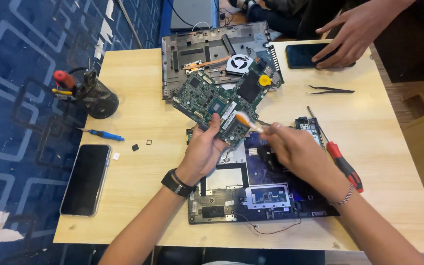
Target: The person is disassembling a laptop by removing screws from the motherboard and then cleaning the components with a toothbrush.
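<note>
Head view, my hands:
Left hand [203, 149]: mine, black band at the wrist, fingers closed on the lower edge of the green laptop circuit board [222, 100], which I hold tilted above the table.
Right hand [298, 152]: mine, beaded cord at the wrist, pinched shut around the small orange-handled brush [248, 121]; its pale tip lies against the board's lower part.
Green circuit board: carries a grey fan and copper pipe at its top and a yellow round part at its right; it sits between the two case halves.

Head view, table:
Light wooden table [138, 196]: bears everything listed below.
Open black laptop base shell [251, 196]: flat beneath my hands, touchpad underside visible, a thin wire trailing off its front edge.
Grey laptop bottom cover [197, 49]: lies at the far edge, partly behind the board.
Red-handled screwdriver [344, 167]: just beside my right wrist, shaft pointing away from me.
Black tweezers [331, 90]: right of the board, well apart from my hands.
Blue-handled small screwdriver [105, 134]: left of the board.
Black round tool stand [96, 95]: far left, red and yellow handles sticking out.
Black smartphone [85, 179]: face up, near the left edge.

Head view, another person:
Other person's hand [354, 34]: rests on a dark smartphone [303, 55] at the far right corner.
</note>
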